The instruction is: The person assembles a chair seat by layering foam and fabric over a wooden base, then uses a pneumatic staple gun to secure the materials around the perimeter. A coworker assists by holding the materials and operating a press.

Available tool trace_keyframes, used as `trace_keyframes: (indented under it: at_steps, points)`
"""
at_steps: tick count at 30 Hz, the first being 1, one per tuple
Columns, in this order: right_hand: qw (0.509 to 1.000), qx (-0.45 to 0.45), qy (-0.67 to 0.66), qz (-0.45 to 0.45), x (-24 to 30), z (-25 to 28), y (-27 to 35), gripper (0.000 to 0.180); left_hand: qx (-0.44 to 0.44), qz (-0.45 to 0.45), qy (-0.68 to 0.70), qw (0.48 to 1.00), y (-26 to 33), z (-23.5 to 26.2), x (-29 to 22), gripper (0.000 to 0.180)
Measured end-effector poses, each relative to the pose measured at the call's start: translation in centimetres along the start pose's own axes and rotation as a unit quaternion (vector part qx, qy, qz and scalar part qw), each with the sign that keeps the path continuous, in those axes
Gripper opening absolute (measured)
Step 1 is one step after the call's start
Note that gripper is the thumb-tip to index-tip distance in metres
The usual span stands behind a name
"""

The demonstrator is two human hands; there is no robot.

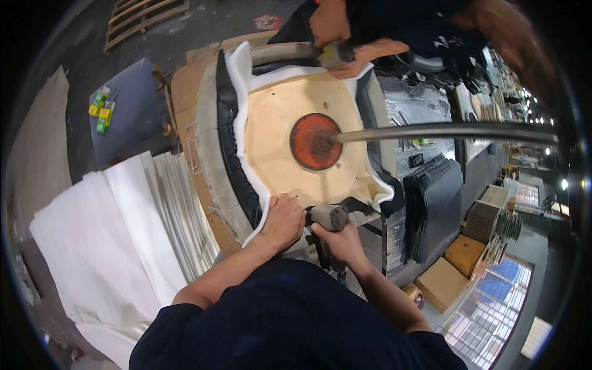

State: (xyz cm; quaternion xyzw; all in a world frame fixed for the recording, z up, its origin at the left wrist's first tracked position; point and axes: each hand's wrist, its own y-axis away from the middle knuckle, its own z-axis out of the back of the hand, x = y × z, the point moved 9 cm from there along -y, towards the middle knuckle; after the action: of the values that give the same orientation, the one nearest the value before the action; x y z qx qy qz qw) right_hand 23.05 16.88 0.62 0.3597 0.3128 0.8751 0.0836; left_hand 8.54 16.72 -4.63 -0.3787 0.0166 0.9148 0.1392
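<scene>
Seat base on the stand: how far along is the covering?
White padding and black cover already wrap the plywood seat base on its left side. In hand: left hand presses the near edge, right hand holds a staple gun. The near-right corner looks loose.

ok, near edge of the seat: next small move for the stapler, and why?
Probably press the stapler nose onto the white padding beside the left hand and fire: that hand pins the fold on the plywood base, the right hand grips the tool.
</scene>
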Motion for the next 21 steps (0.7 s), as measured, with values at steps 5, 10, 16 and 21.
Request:
trace_keyframes:
  at_steps: [5,10,16,21]
  points:
    - [0.999,-0.012,-0.051,0.007,-0.7,0.4,0.7,0.039,0.028,0.008,-0.041,0.999,-0.3,0.0,-0.4,0.016]
    - [0.954,-0.035,-0.297,-0.012,-4.5,1.5,5.0,0.026,0.039,-0.012,-0.027,0.999,-2.5,2.4,-2.2,0.025]
    - [0.956,-0.110,-0.270,-0.021,-8.9,6.3,4.5,0.027,0.062,-0.131,-0.033,0.989,-7.2,-3.3,-5.8,0.041]
    - [0.964,-0.082,-0.250,-0.036,-9.3,8.4,2.1,0.031,-0.001,-0.146,0.000,0.989,-7.9,-4.9,-6.4,0.036]
